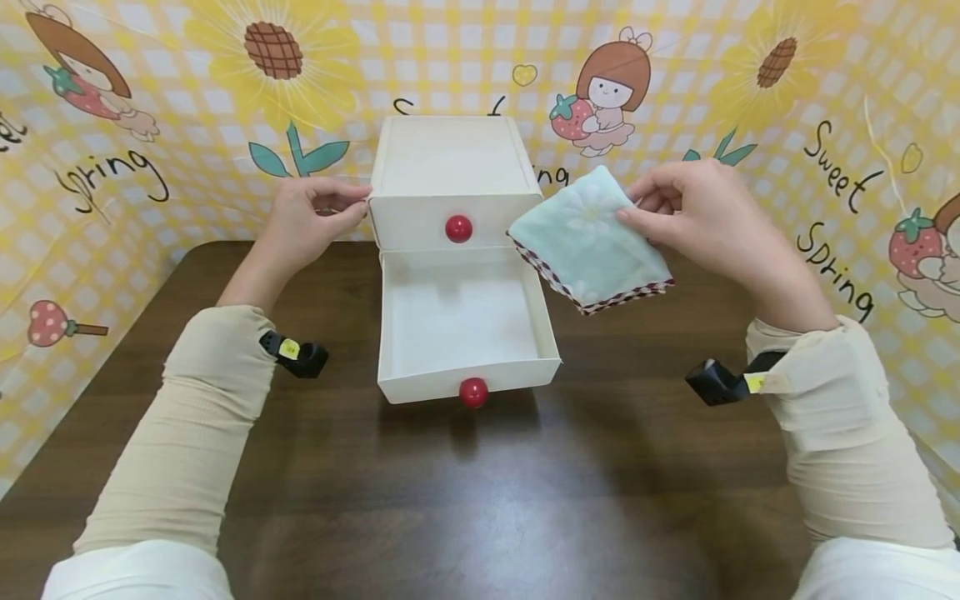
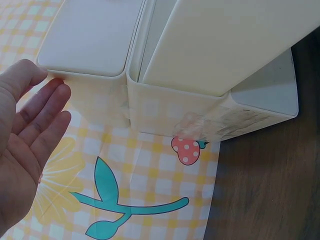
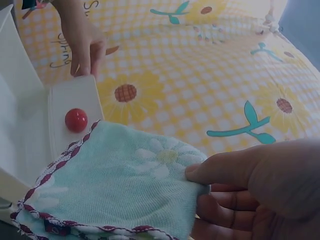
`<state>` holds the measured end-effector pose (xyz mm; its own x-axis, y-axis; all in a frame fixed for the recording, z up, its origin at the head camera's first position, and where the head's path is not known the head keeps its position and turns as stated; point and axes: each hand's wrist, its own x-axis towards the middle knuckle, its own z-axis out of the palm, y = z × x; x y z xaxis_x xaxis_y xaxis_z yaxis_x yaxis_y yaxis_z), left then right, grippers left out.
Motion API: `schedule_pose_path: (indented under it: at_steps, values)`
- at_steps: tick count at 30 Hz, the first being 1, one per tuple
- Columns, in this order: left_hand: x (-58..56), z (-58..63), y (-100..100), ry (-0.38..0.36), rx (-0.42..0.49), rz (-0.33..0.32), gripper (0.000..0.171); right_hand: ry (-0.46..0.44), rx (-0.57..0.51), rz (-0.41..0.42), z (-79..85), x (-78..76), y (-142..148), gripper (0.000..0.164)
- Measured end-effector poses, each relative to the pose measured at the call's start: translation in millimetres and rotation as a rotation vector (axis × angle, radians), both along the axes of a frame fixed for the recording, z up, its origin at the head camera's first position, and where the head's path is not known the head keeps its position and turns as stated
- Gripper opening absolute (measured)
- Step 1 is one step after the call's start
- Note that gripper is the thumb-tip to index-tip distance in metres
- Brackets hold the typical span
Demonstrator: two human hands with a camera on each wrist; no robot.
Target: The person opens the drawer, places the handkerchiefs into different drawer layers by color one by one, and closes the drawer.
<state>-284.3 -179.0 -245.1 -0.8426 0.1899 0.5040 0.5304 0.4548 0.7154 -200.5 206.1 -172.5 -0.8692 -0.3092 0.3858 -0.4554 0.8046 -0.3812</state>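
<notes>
In the head view my right hand (image 1: 697,208) pinches one corner of a folded mint-green handkerchief (image 1: 592,242) between thumb and fingers. The cloth has a white daisy print and a dark-red-and-white edging. It hangs in the air to the right of a white two-drawer box (image 1: 453,158). Below the closed upper drawer (image 1: 408,223), the lower drawer (image 1: 457,317) is pulled out, its bare white floor showing. The left hand (image 1: 307,218) rests its thumb and fingertips against the box's upper left edge, and in the left wrist view its fingers (image 2: 47,112) are fairly straight.
Each drawer front carries a red round knob (image 1: 459,228). The box stands on a dark brown wooden table (image 1: 480,500). Behind and at the sides hangs a yellow checked cloth (image 1: 465,50) with sunflowers and cartoon figures. Black wrist cameras (image 1: 303,358) sit on both arms.
</notes>
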Motion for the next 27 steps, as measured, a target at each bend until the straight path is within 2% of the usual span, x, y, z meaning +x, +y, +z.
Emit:
schedule_pose_path:
  at_steps: [16,23,27]
  values:
    - [0.4,-0.2,-1.4,-0.004,-0.004,0.009,0.022,-0.047,-0.081,0.163,-0.2,-10.7,-40.5,0.014]
    - [-1.7,-2.7,-1.4,0.013,-0.006,0.001,0.022,-0.159,-0.203,0.259,-11.2,-22.6,-58.7,0.014]
    - [-2.2,-2.3,-1.4,0.028,-0.007,0.002,0.021,-0.2,-0.225,0.299,-16.2,-25.5,-70.1,0.014]
